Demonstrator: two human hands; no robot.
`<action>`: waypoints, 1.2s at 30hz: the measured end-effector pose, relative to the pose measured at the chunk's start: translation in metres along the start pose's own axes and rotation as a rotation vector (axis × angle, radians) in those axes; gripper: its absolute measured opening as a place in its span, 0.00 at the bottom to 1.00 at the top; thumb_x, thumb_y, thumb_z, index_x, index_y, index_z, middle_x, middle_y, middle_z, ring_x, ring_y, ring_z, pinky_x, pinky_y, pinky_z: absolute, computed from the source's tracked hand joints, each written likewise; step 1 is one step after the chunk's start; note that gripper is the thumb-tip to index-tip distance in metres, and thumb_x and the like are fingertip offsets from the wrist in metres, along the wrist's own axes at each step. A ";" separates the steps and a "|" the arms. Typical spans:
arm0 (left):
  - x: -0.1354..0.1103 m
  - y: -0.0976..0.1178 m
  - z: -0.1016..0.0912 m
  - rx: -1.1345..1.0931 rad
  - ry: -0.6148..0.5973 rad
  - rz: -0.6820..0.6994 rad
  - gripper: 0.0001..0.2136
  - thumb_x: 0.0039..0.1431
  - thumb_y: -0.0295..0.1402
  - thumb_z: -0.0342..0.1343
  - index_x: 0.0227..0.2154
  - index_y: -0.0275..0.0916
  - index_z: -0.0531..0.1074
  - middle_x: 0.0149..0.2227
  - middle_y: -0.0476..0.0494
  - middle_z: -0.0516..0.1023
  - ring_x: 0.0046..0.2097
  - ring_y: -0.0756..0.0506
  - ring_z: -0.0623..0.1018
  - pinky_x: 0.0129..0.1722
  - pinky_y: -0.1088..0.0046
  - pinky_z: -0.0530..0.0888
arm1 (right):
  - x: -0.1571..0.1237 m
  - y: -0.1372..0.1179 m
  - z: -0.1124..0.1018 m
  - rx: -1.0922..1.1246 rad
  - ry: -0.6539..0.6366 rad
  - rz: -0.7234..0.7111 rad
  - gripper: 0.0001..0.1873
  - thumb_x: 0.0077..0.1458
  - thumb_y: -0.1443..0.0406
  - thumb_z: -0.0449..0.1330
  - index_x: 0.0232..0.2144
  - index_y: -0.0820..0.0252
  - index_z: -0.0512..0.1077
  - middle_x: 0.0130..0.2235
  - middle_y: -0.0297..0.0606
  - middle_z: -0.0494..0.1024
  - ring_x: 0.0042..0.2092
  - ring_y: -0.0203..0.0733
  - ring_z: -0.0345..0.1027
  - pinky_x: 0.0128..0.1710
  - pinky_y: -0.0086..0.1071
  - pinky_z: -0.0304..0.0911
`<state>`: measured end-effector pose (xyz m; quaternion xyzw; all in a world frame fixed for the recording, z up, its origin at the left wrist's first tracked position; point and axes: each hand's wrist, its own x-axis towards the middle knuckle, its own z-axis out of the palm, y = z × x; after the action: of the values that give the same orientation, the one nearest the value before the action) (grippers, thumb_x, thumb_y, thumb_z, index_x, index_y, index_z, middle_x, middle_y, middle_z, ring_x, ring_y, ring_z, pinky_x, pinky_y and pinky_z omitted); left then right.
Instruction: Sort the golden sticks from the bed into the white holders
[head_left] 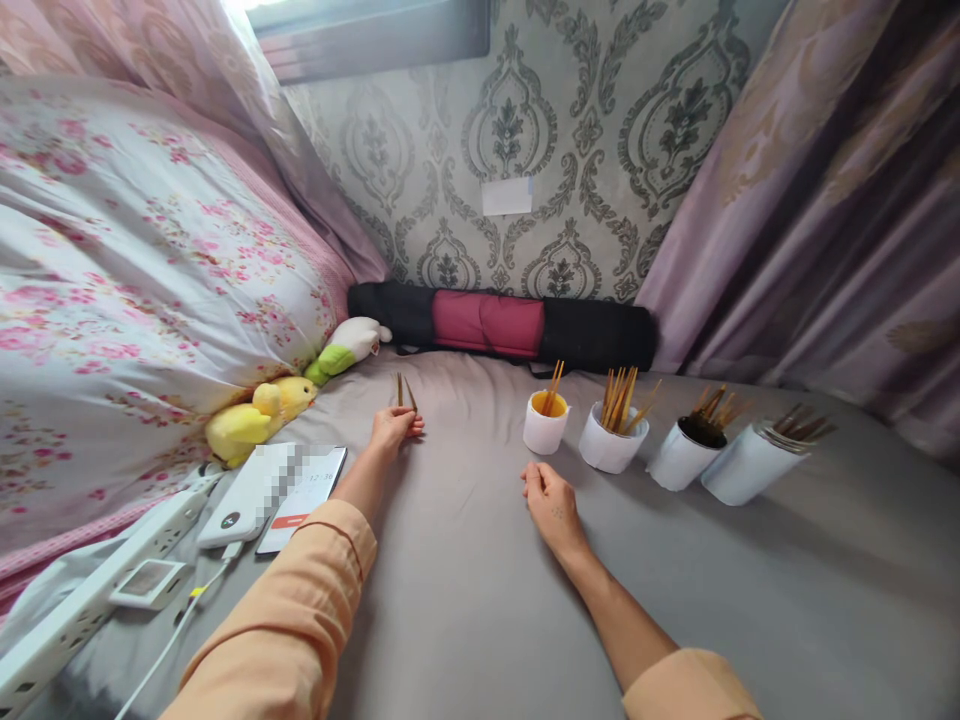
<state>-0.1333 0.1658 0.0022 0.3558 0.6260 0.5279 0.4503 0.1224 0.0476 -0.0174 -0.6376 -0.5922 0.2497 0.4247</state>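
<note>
My left hand (394, 427) is closed around thin brown sticks (406, 393), whose ends point up and slightly apart above the grey sheet. To the right, my right hand (553, 503) rests low over the sheet with its fingers curled together; nothing shows sticking out of it. Just beyond it stands a white cup with a yellow inside (545, 432), holding a few orange sticks (553, 388). Beside that is a wider white cup (613, 452) with several light brown sticks (618, 400). Further right, a dark-filled white cup (675, 462) and a tilted-looking white can (750, 466) hold darker sticks (802, 424).
A black and maroon rolled bag (487, 325) lies along the patterned wall. At left are plush toys (259, 415), a white power bank (247, 490), a phone (311, 495), a power strip (112, 580) and a white cable (180, 630). A floral bedding pile (150, 280) rises behind them.
</note>
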 end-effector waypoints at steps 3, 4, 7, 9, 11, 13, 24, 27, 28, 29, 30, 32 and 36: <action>-0.003 -0.001 0.002 -0.061 -0.007 -0.014 0.06 0.48 0.20 0.52 0.31 0.29 0.65 0.22 0.43 0.73 0.23 0.51 0.74 0.27 0.75 0.73 | 0.000 0.000 0.000 -0.006 -0.004 0.008 0.20 0.56 0.54 0.43 0.26 0.59 0.68 0.22 0.35 0.71 0.23 0.35 0.61 0.23 0.25 0.52; -0.003 -0.001 0.003 -0.078 -0.009 -0.019 0.06 0.48 0.19 0.52 0.31 0.29 0.65 0.22 0.42 0.73 0.23 0.51 0.74 0.27 0.75 0.73 | 0.000 0.001 0.000 -0.006 -0.007 0.010 0.20 0.56 0.54 0.43 0.26 0.60 0.68 0.22 0.35 0.72 0.23 0.35 0.61 0.23 0.25 0.52; -0.006 -0.003 0.004 -0.126 -0.021 -0.032 0.06 0.48 0.19 0.52 0.31 0.28 0.65 0.23 0.41 0.73 0.23 0.51 0.74 0.27 0.75 0.73 | 0.001 0.001 0.001 -0.009 -0.010 0.014 0.20 0.56 0.54 0.43 0.26 0.60 0.68 0.22 0.36 0.72 0.23 0.35 0.62 0.23 0.25 0.52; -0.007 -0.004 0.005 -0.154 -0.029 -0.038 0.06 0.48 0.19 0.53 0.31 0.29 0.65 0.24 0.41 0.73 0.23 0.51 0.74 0.27 0.75 0.73 | 0.001 0.002 0.001 -0.011 -0.009 0.011 0.21 0.56 0.54 0.42 0.26 0.60 0.68 0.23 0.36 0.72 0.23 0.35 0.62 0.23 0.25 0.53; -0.009 -0.004 0.006 -0.177 -0.036 -0.046 0.06 0.48 0.19 0.53 0.31 0.29 0.65 0.24 0.41 0.73 0.23 0.52 0.74 0.26 0.76 0.72 | 0.001 0.002 0.001 -0.010 -0.010 0.006 0.21 0.56 0.54 0.42 0.26 0.60 0.68 0.22 0.36 0.72 0.23 0.35 0.62 0.24 0.26 0.53; -0.010 -0.004 0.007 -0.194 -0.041 -0.054 0.04 0.49 0.20 0.52 0.30 0.30 0.65 0.24 0.42 0.73 0.23 0.53 0.73 0.24 0.78 0.71 | 0.001 0.002 0.001 -0.006 -0.008 0.005 0.21 0.56 0.54 0.42 0.26 0.59 0.68 0.22 0.35 0.72 0.23 0.35 0.62 0.23 0.25 0.53; -0.024 -0.007 0.013 -0.273 -0.103 -0.067 0.04 0.49 0.19 0.51 0.27 0.29 0.68 0.25 0.42 0.72 0.22 0.55 0.71 0.21 0.81 0.67 | 0.001 0.002 0.001 -0.009 -0.005 -0.001 0.20 0.56 0.55 0.42 0.26 0.59 0.68 0.23 0.36 0.72 0.24 0.35 0.63 0.24 0.26 0.54; -0.027 -0.009 0.015 -0.291 -0.109 -0.071 0.05 0.48 0.18 0.51 0.28 0.29 0.69 0.25 0.42 0.72 0.22 0.55 0.70 0.21 0.82 0.67 | 0.001 0.002 0.001 -0.004 -0.005 -0.005 0.20 0.56 0.55 0.42 0.26 0.59 0.68 0.23 0.36 0.72 0.24 0.35 0.63 0.24 0.26 0.54; -0.028 -0.009 0.015 -0.297 -0.109 -0.072 0.05 0.48 0.18 0.51 0.28 0.29 0.69 0.25 0.42 0.72 0.22 0.55 0.70 0.21 0.82 0.67 | 0.001 0.002 0.001 -0.003 -0.005 -0.006 0.20 0.56 0.55 0.42 0.26 0.59 0.68 0.23 0.36 0.72 0.24 0.35 0.63 0.24 0.26 0.54; -0.029 -0.010 0.015 -0.303 -0.110 -0.072 0.05 0.47 0.18 0.51 0.28 0.29 0.69 0.25 0.42 0.72 0.22 0.55 0.70 0.21 0.82 0.67 | 0.001 0.002 0.002 -0.003 -0.005 -0.009 0.20 0.56 0.55 0.42 0.26 0.59 0.68 0.23 0.36 0.72 0.24 0.35 0.63 0.24 0.26 0.54; -0.030 -0.010 0.016 -0.309 -0.110 -0.072 0.05 0.47 0.18 0.51 0.28 0.29 0.69 0.25 0.42 0.72 0.22 0.55 0.70 0.21 0.82 0.67 | 0.001 0.003 0.002 -0.003 -0.005 -0.011 0.20 0.56 0.55 0.42 0.26 0.59 0.68 0.23 0.36 0.72 0.24 0.35 0.63 0.24 0.26 0.55; -0.033 -0.011 0.016 -0.321 -0.111 -0.070 0.06 0.46 0.18 0.52 0.28 0.29 0.69 0.25 0.42 0.72 0.22 0.56 0.70 0.21 0.82 0.67 | 0.001 0.003 0.002 -0.006 -0.004 -0.014 0.20 0.56 0.55 0.43 0.25 0.59 0.68 0.23 0.36 0.72 0.24 0.35 0.63 0.24 0.25 0.54; -0.037 -0.013 0.017 -0.343 -0.117 -0.060 0.06 0.45 0.18 0.53 0.28 0.29 0.70 0.25 0.43 0.72 0.23 0.56 0.70 0.22 0.81 0.67 | 0.001 0.003 0.002 -0.002 -0.003 -0.011 0.21 0.56 0.54 0.42 0.25 0.59 0.68 0.22 0.35 0.72 0.23 0.35 0.63 0.24 0.25 0.55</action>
<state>-0.1047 0.1347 -0.0039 0.2854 0.5098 0.5917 0.5555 0.1227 0.0495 -0.0202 -0.6344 -0.5966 0.2478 0.4244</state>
